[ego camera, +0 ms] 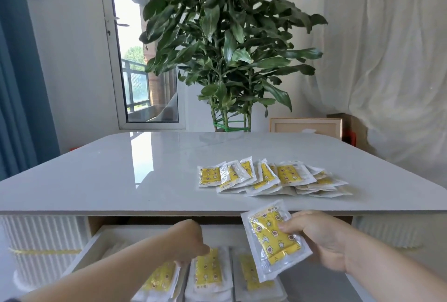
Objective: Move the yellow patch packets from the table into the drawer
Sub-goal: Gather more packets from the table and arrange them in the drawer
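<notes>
Several yellow patch packets [268,177] lie overlapped in a row on the white table [121,176], right of centre. My right hand [321,239] pinches one packet [273,241] by its edge and holds it tilted above the open drawer [94,241] below the table's front edge. My left hand [191,241] reaches down into the drawer with curled fingers touching the packets stacked there [209,270]. Whether it grips one is hidden. Three stacks of packets show in the drawer.
A large potted plant [229,43] stands behind the table. A framed board [306,127] leans at the back right beside a white draped cloth [387,72]. A glass door [135,72] is at the back left. White ribbed panels [41,241] flank the drawer.
</notes>
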Motion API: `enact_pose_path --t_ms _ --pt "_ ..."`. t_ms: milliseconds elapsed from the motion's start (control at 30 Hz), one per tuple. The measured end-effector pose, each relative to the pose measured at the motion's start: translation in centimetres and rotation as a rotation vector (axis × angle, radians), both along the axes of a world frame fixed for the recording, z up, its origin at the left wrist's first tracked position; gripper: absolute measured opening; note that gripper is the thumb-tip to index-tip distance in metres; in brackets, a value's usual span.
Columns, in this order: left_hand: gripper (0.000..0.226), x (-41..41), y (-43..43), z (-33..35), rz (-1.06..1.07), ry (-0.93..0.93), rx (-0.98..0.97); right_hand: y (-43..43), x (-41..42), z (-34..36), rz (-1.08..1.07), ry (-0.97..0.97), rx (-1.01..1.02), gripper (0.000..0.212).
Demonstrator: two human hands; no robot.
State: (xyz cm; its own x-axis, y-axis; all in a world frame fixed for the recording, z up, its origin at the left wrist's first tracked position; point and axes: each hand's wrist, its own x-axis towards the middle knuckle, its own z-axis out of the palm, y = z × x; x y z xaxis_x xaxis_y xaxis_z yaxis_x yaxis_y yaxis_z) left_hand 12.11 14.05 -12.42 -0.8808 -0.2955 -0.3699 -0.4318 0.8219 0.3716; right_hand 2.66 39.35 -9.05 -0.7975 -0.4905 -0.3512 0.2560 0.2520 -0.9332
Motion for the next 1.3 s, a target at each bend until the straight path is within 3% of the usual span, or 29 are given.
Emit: enact_pose_path --t_ms 167,367,467,600,733,900,1100,1300 --pt "0.018 3.2 -0.5 1.8 0.01 0.339 0.328 0.1 0.1 0.0 -0.041 0.081 0.105 0.006" --pt "0.01 4.6 -1.0 1.6 0.065 0.647 0.398 -1.2 -0.5 -2.2 0.015 0.038 0.341 0.017" --pt "0.011 4.8 -0.8 1.6 0.041 0.745 0.384 -2.5 -1.3 -3.5 0.053 -0.025 0.413 0.009" --pt "0.039 4.8 -1.3 1.4 -0.015 0.796 0.377 -4.3 -3.0 -4.4 0.072 -0.046 0.49 0.016" --pt "0.065 4.8 -1.9 1.1 -0.02 0.845 0.455 -5.8 -3.5 -5.8 0.13 -0.063 0.613 0.007" --pt "0.088 4.9 -2.3 1.1 -0.018 0.899 0.493 -6.3 -3.4 -6.6 0.2 -0.013 0.721 0.033" --pt "0.058 5.3 -1.3 1.8 0.006 0.841 0.46 -5.6 -1.2 -4.0 0.318 0.212 0.926 0.05" --pt "0.045 3.0 -0.5 4.7 0.104 0.858 0.139 -3.8 1.5 4.5 0.405 0.374 0.789 0.025"
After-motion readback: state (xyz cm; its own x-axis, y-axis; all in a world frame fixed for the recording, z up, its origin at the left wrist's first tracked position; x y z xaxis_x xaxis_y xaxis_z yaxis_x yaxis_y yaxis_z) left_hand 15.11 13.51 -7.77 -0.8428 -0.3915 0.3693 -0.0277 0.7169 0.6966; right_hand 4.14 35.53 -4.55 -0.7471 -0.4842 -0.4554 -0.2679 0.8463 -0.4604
